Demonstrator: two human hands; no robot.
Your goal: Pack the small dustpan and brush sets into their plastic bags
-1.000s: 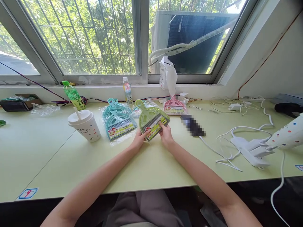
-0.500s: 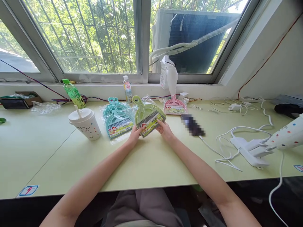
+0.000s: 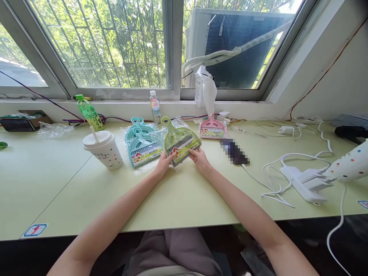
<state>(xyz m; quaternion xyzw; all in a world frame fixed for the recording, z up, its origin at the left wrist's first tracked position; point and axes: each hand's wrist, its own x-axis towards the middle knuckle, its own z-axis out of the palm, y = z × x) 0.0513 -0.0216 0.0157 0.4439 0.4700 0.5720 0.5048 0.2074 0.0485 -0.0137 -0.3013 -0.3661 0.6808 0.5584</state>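
A green dustpan and brush set point(image 3: 178, 136) in clear plastic wrap is held tilted above the table, its printed label towards me. My left hand point(image 3: 165, 161) grips its lower left corner, thumb on the label. At the lower right edge my right hand point(image 3: 199, 158) pinches it between thumb and fingers. Just left of it lie turquoise dustpan and brush sets point(image 3: 143, 147), wrapped and overlapping. Farther back, a pink dustpan and brush set point(image 3: 213, 128) lies near the windowsill.
A white lidded cup point(image 3: 105, 151) with a straw stands left, a green bottle point(image 3: 89, 114) behind it. A clear bottle point(image 3: 155, 109) stands by the sill. On the right lie a blurred-out phone point(image 3: 234, 151), a white power strip point(image 3: 301, 186) and loose cables.
My right hand's fingers have shifted slightly along the green set's lower edge. The set stays in nearly the same place, and the camera view has moved a little.
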